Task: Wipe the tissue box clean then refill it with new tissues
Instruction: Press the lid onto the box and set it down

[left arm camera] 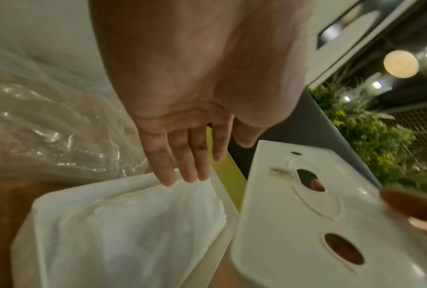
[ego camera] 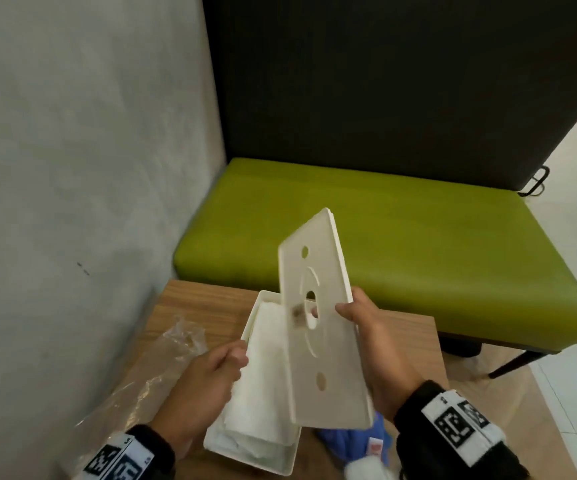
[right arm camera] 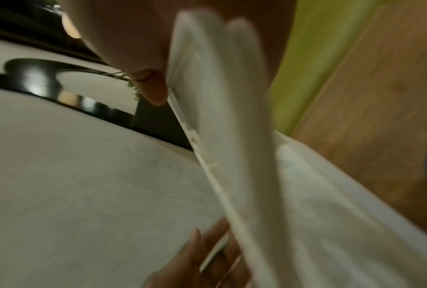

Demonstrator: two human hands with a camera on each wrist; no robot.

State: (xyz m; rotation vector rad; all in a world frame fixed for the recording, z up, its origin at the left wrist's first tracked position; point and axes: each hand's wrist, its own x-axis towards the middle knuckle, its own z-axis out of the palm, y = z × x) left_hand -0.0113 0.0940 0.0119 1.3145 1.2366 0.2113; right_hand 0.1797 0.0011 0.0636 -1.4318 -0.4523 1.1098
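Note:
A cream plastic tissue box [ego camera: 215, 451] lies open on the wooden table [ego camera: 197, 299], with a stack of white tissues [ego camera: 263, 368] inside it. My left hand [ego camera: 207, 379] rests its straight fingers [left arm camera: 168, 175] on the tissues [left arm camera: 123, 226] at the box's left rim. My right hand [ego camera: 366, 341] grips the cream lid [ego camera: 318, 341] by its right edge and holds it tilted above the box. The lid [left arm camera: 305, 218] has an oval slot in the middle and two small oval holes. In the right wrist view the lid [right arm camera: 222, 120] shows edge-on beside my thumb.
A crumpled clear plastic wrapper [ego camera: 134, 382] lies on the table left of the box. A blue cloth [ego camera: 353, 441] lies under the lid near the front edge. A grey wall [ego camera: 72, 168] stands on the left, a green bench [ego camera: 384, 244] behind the table.

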